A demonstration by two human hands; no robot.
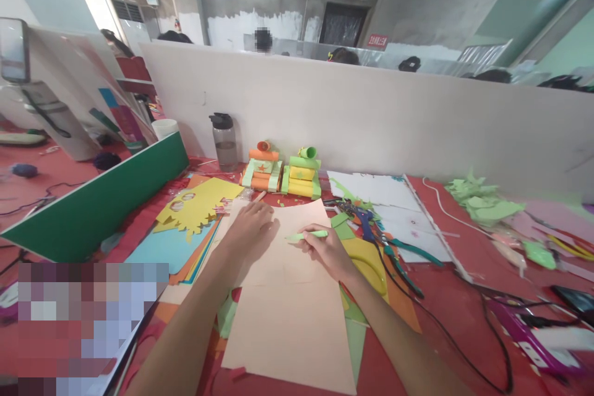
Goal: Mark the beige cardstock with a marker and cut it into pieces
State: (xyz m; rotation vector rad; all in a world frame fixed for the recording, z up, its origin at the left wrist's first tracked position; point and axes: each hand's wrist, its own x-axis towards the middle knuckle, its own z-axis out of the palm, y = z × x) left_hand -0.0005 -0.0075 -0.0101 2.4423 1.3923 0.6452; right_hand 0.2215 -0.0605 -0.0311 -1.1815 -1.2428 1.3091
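A large sheet of peach paper (288, 322) lies lengthwise in front of me on the red table. My left hand (253, 223) rests on its upper left part, fingers stretched out and holding nothing. In my right hand (325, 247) is a light green pen (309, 236), pinched between the fingers, its tip pointing left at or just over the paper. I cannot make out whether the tip touches. Faint lines show across the sheet. Beyond it stand two models of rolled paper, one orange and pale green (262, 168), the other green and yellow (302, 174).
Coloured paper (171, 247) and yellow cut-outs (190, 201) lie left, by a green divider (102, 204). A blue glue gun (366, 223), teal-handled pliers (413, 252) and a black cable (445, 328) lie right. A water bottle (226, 145) stands before the white partition (371, 117).
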